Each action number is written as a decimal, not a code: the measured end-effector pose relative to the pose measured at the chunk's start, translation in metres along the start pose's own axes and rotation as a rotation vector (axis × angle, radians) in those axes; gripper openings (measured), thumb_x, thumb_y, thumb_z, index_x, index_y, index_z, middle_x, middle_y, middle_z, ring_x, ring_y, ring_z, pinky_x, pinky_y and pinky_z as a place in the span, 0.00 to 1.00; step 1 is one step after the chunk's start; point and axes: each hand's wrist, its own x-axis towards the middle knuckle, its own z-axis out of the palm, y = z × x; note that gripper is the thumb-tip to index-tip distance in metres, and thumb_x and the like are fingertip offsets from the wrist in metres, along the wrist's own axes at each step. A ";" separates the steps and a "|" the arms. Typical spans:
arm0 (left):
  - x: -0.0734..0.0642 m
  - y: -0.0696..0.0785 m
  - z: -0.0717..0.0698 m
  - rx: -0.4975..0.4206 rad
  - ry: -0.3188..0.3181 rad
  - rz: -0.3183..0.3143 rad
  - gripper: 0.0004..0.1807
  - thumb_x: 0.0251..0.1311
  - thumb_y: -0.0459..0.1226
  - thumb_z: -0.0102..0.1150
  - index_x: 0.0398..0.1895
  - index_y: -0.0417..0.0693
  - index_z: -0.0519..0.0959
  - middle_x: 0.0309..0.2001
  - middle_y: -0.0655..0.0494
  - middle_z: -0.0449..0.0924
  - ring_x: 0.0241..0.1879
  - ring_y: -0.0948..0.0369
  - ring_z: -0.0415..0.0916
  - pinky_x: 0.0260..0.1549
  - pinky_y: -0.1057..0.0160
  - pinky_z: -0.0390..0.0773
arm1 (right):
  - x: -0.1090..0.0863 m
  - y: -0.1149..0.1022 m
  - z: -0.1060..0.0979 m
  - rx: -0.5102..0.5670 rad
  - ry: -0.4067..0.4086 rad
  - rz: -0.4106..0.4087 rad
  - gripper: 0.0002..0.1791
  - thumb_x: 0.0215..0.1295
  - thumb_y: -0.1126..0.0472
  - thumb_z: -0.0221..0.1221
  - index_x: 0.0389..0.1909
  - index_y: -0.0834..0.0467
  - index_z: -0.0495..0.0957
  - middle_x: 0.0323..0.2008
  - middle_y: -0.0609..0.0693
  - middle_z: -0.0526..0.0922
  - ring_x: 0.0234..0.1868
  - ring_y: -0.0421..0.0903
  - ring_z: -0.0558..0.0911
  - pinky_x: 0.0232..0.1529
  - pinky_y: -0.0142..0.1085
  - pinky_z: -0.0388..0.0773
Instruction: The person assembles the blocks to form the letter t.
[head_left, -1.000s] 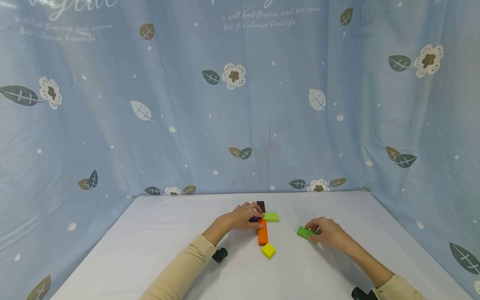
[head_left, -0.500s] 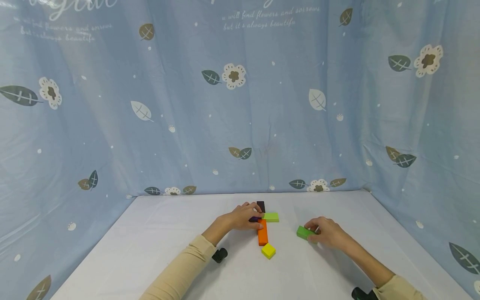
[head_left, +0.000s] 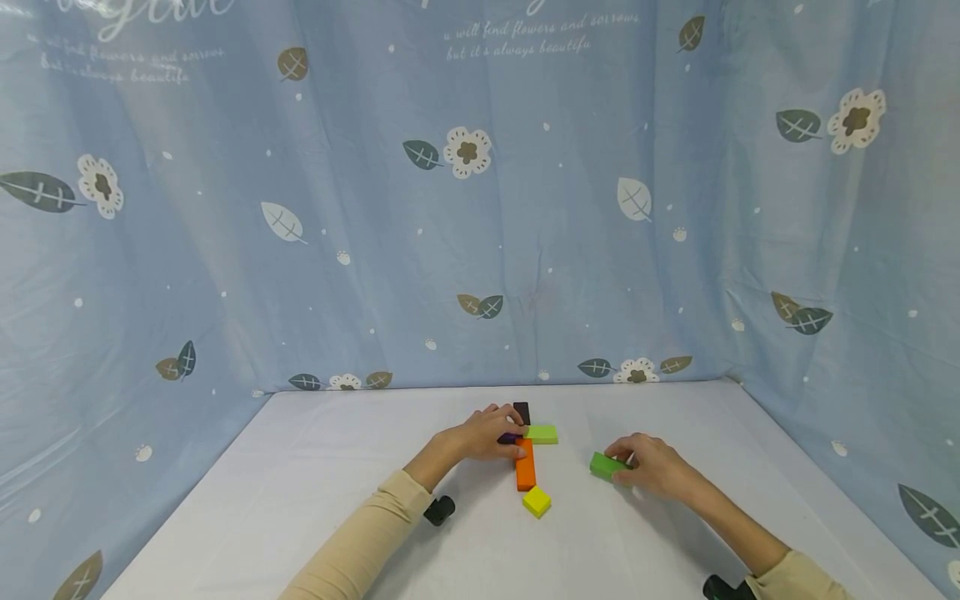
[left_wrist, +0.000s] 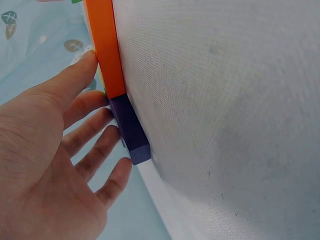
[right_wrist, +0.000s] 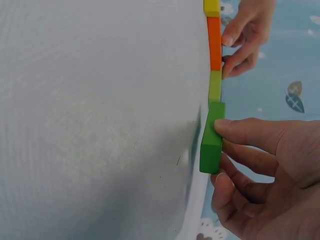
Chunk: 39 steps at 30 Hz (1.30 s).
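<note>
My right hand [head_left: 654, 468] pinches a green block [head_left: 607, 467] between thumb and fingers at the right side of the table. In the right wrist view the thumb lies on the near face of the green block [right_wrist: 212, 145]. My left hand [head_left: 486, 432] rests at the group of blocks, its fingers loosely spread. In the left wrist view its thumb touches the orange block [left_wrist: 106, 50] and its fingertips touch the purple block [left_wrist: 129, 129]. A light green block [head_left: 542, 434] lies right of those fingers, with a black block [head_left: 522, 412] behind it.
A yellow block [head_left: 537, 502] lies turned at the near end of the orange one. White cloth covers the table [head_left: 315, 467]. A blue patterned curtain [head_left: 375, 267] stands behind and at both sides. Black wrist devices [head_left: 440, 510] sit under the forearms.
My right hand has slid slightly left with the green block in its grip. The left hand and the other blocks look unchanged.
</note>
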 end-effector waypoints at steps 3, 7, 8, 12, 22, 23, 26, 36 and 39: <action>0.001 -0.001 0.001 0.006 0.002 0.000 0.26 0.65 0.54 0.57 0.63 0.56 0.77 0.62 0.59 0.70 0.60 0.57 0.66 0.60 0.50 0.69 | 0.000 -0.002 0.000 0.003 -0.001 0.004 0.18 0.54 0.65 0.69 0.47 0.62 0.82 0.36 0.48 0.81 0.35 0.42 0.76 0.31 0.30 0.72; 0.001 -0.001 0.001 0.009 0.003 0.002 0.26 0.65 0.55 0.57 0.63 0.57 0.77 0.62 0.59 0.70 0.59 0.57 0.66 0.59 0.51 0.69 | 0.001 -0.003 0.000 0.001 -0.005 -0.003 0.17 0.54 0.65 0.70 0.47 0.62 0.82 0.36 0.48 0.81 0.35 0.42 0.75 0.31 0.30 0.72; 0.001 -0.001 0.001 0.007 0.003 0.003 0.26 0.65 0.55 0.57 0.63 0.56 0.77 0.62 0.59 0.70 0.59 0.57 0.66 0.59 0.51 0.70 | 0.001 -0.003 0.001 0.001 -0.006 -0.007 0.17 0.54 0.65 0.70 0.46 0.61 0.82 0.35 0.48 0.80 0.35 0.42 0.75 0.31 0.30 0.72; 0.001 -0.001 0.000 0.002 0.000 0.005 0.26 0.65 0.55 0.57 0.63 0.56 0.77 0.62 0.59 0.70 0.59 0.57 0.66 0.58 0.53 0.70 | 0.002 -0.004 0.001 -0.006 -0.009 -0.025 0.17 0.54 0.65 0.70 0.46 0.61 0.83 0.35 0.47 0.81 0.35 0.42 0.76 0.31 0.30 0.72; -0.001 0.000 -0.001 -0.005 0.001 0.008 0.26 0.65 0.54 0.58 0.63 0.55 0.77 0.61 0.58 0.71 0.58 0.57 0.66 0.58 0.53 0.70 | 0.001 -0.007 0.000 -0.021 -0.031 -0.056 0.17 0.55 0.64 0.69 0.46 0.61 0.83 0.37 0.47 0.81 0.38 0.43 0.77 0.34 0.30 0.72; -0.001 0.000 -0.001 -0.006 0.000 0.008 0.26 0.65 0.54 0.58 0.63 0.55 0.77 0.61 0.58 0.71 0.58 0.57 0.66 0.57 0.53 0.70 | 0.000 -0.007 0.000 -0.023 -0.033 -0.061 0.17 0.55 0.64 0.69 0.46 0.61 0.83 0.37 0.47 0.81 0.38 0.43 0.77 0.34 0.30 0.72; -0.001 0.000 -0.001 -0.006 0.002 0.009 0.26 0.65 0.54 0.58 0.63 0.55 0.77 0.61 0.58 0.71 0.57 0.57 0.66 0.57 0.54 0.70 | 0.000 -0.008 0.001 -0.024 -0.037 -0.073 0.17 0.55 0.64 0.69 0.46 0.61 0.83 0.38 0.47 0.81 0.38 0.43 0.77 0.34 0.29 0.72; 0.000 0.000 0.001 -0.006 -0.007 0.000 0.27 0.65 0.55 0.57 0.64 0.56 0.77 0.62 0.59 0.70 0.58 0.57 0.66 0.60 0.50 0.68 | -0.002 -0.009 0.002 -0.031 -0.048 -0.103 0.16 0.55 0.63 0.70 0.46 0.59 0.83 0.37 0.45 0.80 0.37 0.41 0.76 0.34 0.29 0.72; 0.000 0.000 0.000 -0.005 -0.003 0.002 0.26 0.65 0.55 0.57 0.63 0.56 0.77 0.62 0.59 0.70 0.58 0.57 0.66 0.60 0.50 0.69 | -0.003 -0.009 0.001 -0.026 -0.053 -0.120 0.16 0.55 0.63 0.70 0.46 0.59 0.83 0.37 0.45 0.80 0.37 0.41 0.76 0.34 0.29 0.72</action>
